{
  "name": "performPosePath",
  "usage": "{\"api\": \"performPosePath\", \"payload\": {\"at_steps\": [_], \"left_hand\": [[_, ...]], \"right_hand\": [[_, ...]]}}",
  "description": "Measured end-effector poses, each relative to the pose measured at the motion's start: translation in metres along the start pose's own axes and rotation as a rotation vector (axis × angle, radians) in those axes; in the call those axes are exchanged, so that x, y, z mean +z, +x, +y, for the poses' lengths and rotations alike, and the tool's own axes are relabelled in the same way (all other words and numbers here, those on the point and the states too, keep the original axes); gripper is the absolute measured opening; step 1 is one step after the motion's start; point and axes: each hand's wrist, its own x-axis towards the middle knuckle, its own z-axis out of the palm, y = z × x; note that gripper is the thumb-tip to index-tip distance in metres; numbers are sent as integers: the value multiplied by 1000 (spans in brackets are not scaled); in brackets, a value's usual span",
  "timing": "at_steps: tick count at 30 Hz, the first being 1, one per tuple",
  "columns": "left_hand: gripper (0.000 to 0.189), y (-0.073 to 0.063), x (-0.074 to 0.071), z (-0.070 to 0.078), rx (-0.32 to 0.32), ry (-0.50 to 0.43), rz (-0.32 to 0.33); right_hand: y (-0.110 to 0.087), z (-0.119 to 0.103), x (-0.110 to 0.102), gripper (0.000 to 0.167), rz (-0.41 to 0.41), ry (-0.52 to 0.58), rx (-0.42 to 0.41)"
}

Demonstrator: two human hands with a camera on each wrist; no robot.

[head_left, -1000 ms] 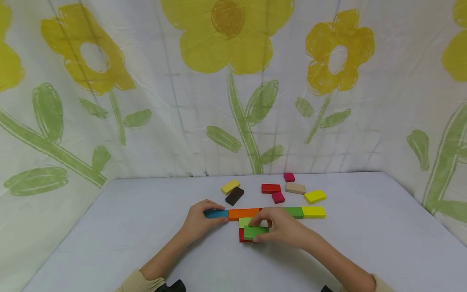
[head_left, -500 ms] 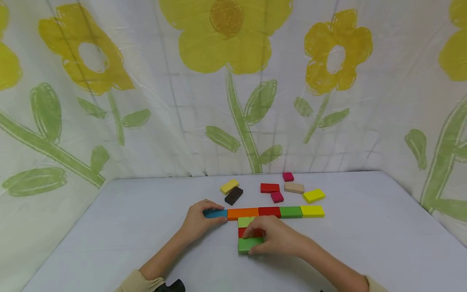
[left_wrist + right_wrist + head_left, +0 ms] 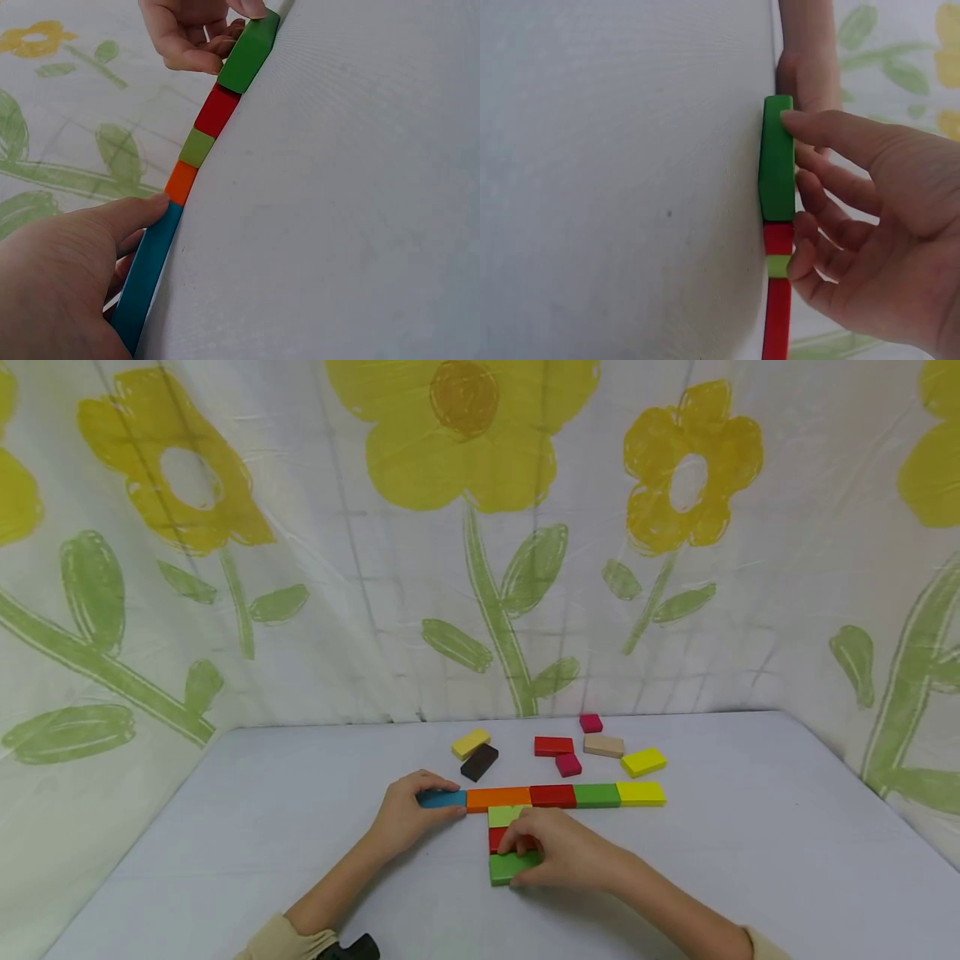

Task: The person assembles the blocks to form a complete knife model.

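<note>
- Left hand (image 3: 414,812): thumb and fingers gripping blue block (image 3: 442,799), at orange block's (image 3: 498,799) left end.
- Behind orange block: pale yellow block (image 3: 471,743), dark brown block (image 3: 480,762) — loose.
- In front of orange block: light green block (image 3: 506,816), red block (image 3: 497,840) laid; green block (image 3: 504,869) nearest, likely mid-placement — contact with red unclear.
- Right hand (image 3: 566,853): pinching green block.
- Right of orange block: dark red block (image 3: 552,796), second green block (image 3: 597,795), yellow block (image 3: 641,793), row laid.
- Behind-right of orange block: five loose blocks (image 3: 553,746), unplaced.

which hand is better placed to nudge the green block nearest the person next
Probably the right hand: its thumb is on that green block, with its fingers curled close by. The left hand is farther off, holding the blue block.
</note>
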Motion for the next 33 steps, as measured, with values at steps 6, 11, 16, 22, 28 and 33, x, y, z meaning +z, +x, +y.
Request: {"api": "performPosePath", "payload": {"at_steps": [6,11,16,22,28,33], "left_hand": [[21,0,0,0,2,11,2],[21,-1,0,2,4,17,5],[21,-1,0,1,8,10,-2],[22,-1,-1,1,33,18,-14],[25,-3,-1,5,108,80,18],[24,-5,2,12,192,37,2]], "right_hand": [[0,-2,0,33,26,-6,1],[-1,-4,-1,34,38,-10,-2],[-1,-2,-1,34,47,-5,-1],[-3,-2,-3,35,53,31,-5],[-11,-21,-14,32,62,90,-36],[-24,-48,-33,29,82,103,-62]]}}
